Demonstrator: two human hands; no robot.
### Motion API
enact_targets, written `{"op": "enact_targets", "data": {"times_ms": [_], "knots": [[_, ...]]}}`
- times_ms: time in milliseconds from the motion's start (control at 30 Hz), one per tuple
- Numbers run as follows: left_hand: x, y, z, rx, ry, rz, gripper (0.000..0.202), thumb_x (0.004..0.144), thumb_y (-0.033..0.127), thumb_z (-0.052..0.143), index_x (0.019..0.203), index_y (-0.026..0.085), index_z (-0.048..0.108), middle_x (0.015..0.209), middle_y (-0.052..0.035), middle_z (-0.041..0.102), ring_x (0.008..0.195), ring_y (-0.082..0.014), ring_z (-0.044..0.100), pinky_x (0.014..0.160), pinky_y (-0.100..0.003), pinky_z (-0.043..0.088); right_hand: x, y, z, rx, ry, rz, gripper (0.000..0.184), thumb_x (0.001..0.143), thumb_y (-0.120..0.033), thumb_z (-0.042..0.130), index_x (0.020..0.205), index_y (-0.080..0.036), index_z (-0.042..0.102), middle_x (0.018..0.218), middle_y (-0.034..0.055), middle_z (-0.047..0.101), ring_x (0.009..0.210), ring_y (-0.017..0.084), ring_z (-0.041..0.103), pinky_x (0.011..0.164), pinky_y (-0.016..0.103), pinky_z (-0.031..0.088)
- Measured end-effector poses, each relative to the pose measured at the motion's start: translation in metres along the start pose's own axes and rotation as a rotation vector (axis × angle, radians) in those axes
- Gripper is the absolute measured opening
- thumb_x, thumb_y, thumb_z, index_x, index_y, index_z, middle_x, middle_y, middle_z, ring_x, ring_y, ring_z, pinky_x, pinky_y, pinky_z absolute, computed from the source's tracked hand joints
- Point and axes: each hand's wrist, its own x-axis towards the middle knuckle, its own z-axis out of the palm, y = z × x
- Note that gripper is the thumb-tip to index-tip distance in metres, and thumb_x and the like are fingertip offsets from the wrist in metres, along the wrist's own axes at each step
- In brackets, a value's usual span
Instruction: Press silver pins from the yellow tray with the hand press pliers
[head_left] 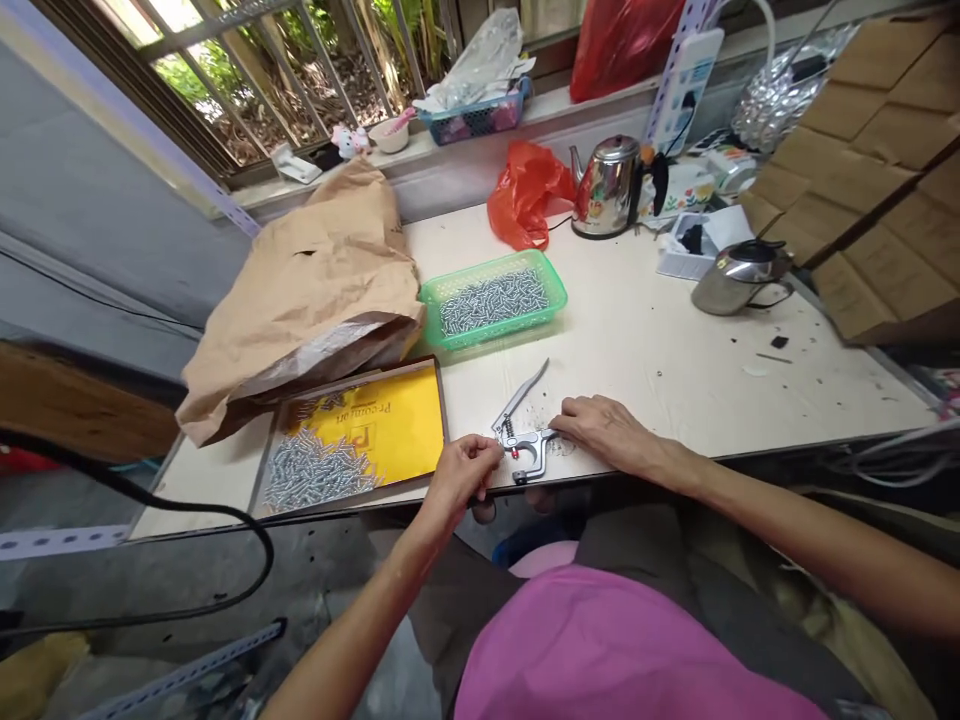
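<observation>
My left hand (463, 470) sits at the near edge of the desk (675, 350), forearm coming up from below left, fingers curled inward and pinched together at the tips. The grip is clenched on something small that I cannot make out; it lies just left of the hand press tool (521, 440). My right hand (600, 428) reaches in from the right with the forearm running along the desk edge, palm down, fingers extended leftward, their tips resting on the head of the tool. That grip is not clenched; it presses flat on the tool rather than wrapping it.

The hand press tool lies at the near edge of the desk, between my two hands. It is bright metal, with a long thin lever slanting up and away to the right, a small spring near the pivot, a red spot on the body, and a hooked jaw section at the bottom. Fine specks litter the surface just around it.

To the left of my left hand is a shallow tray (439, 400) with a yellow lining, holding a heap of small silver metal pieces (315, 470) in its left end. Beyond the tool stands a green basket (555, 285) filled with like silver pieces. A crumpled brown paper bag (315, 270) lies behind the tray. Farther back are a red plastic bag (525, 190) and a steel kettle (609, 186); a second metal pot (739, 275) stands at right.
</observation>
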Motion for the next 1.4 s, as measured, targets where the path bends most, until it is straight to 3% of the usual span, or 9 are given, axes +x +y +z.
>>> {"op": "enact_targets", "data": {"times_ms": [367,700,800,867,967,1067,1200,1300,1400], "knots": [[0.007,-0.017,0.015,0.114,-0.035,-0.146,0.022,0.071,0.031,0.064,0.058,0.016,0.054,0.037,0.0056,0.047,0.029,-0.0048,0.036,0.032,-0.016,0.025,-0.004,-0.002,-0.003,0.018,0.037,0.008,0.020,0.096,-0.023,0.043,0.097,-0.018,0.062,0.094,0.0083,0.057,0.080,0.017,0.048,0.067,0.029,0.028],[0.015,-0.012,0.016,0.199,-0.124,-0.238,0.026,0.077,0.028,0.060,0.055,0.017,0.050,0.033,0.0031,0.049,0.026,-0.0069,0.041,0.032,-0.016,0.026,-0.004,-0.004,-0.002,0.025,0.036,0.026,0.019,0.095,-0.021,0.045,0.096,-0.018,0.063,0.094,0.0088,0.057,0.082,0.018,0.051,0.068,0.029,0.032],[0.016,-0.009,0.015,0.199,-0.157,-0.302,0.028,0.079,0.025,0.058,0.054,0.016,0.050,0.034,0.0018,0.051,0.027,-0.0077,0.044,0.032,-0.016,0.027,-0.001,0.003,-0.012,0.080,-0.004,-0.003,0.020,0.094,-0.030,0.049,0.100,-0.018,0.065,0.098,0.0098,0.058,0.087,0.020,0.052,0.074,0.030,0.037],[0.017,-0.008,0.014,0.186,-0.164,-0.324,0.028,0.080,0.024,0.058,0.054,0.015,0.050,0.036,0.0015,0.052,0.027,-0.0075,0.045,0.032,-0.016,0.028,0.006,0.013,-0.018,0.094,0.013,-0.061,0.037,0.088,-0.045,0.058,0.114,-0.019,0.061,0.112,0.0129,0.058,0.100,0.025,0.052,0.083,0.035,0.039],[0.017,-0.008,0.014,0.175,-0.156,-0.329,0.029,0.081,0.023,0.058,0.054,0.015,0.051,0.037,0.0018,0.053,0.028,-0.0072,0.046,0.032,-0.016,0.029,0.025,0.031,-0.022,0.039,0.008,-0.098,0.088,0.070,-0.065,0.068,0.138,-0.016,0.043,0.141,0.0211,0.040,0.127,0.038,0.036,0.098,0.048,0.034],[0.016,-0.007,0.015,0.167,-0.145,-0.317,0.029,0.082,0.022,0.058,0.054,0.015,0.050,0.037,0.0028,0.052,0.028,-0.0072,0.048,0.032,-0.016,0.030,0.045,0.042,-0.019,-0.006,-0.108,-0.116,0.109,0.060,-0.069,0.072,0.145,-0.013,0.034,0.149,0.0230,0.029,0.136,0.044,0.021,0.104,0.057,0.026],[0.014,-0.005,0.016,0.156,-0.128,-0.307,0.028,0.082,0.020,0.058,0.055,0.015,0.051,0.038,0.0037,0.052,0.029,-0.0069,0.049,0.031,-0.015,0.030,0.057,0.046,-0.017,-0.024,-0.130,-0.148,0.109,0.056,-0.067,0.074,0.141,-0.011,0.037,0.141,0.0212,0.040,0.130,0.042,0.031,0.103,0.058,0.026],[0.015,-0.006,0.016,0.158,-0.121,-0.310,0.028,0.082,0.021,0.059,0.056,0.015,0.051,0.037,0.0039,0.051,0.029,-0.0067,0.048,0.031,-0.015,0.030,0.057,0.044,-0.018,-0.038,-0.088,-0.162,0.098,0.059,-0.067,0.072,0.133,-0.010,0.045,0.129,0.0199,0.049,0.116,0.037,0.042,0.098,0.054,0.031],[0.016,-0.009,0.016,0.168,-0.119,-0.310,0.029,0.083,0.023,0.058,0.056,0.015,0.051,0.038,0.0032,0.052,0.029,-0.0069,0.047,0.032,-0.016,0.030,0.055,0.041,-0.019,-0.076,-0.079,-0.148,0.084,0.062,-0.066,0.071,0.123,-0.010,0.053,0.117,0.0175,0.054,0.106,0.033,0.045,0.094,0.050,0.032]]}}
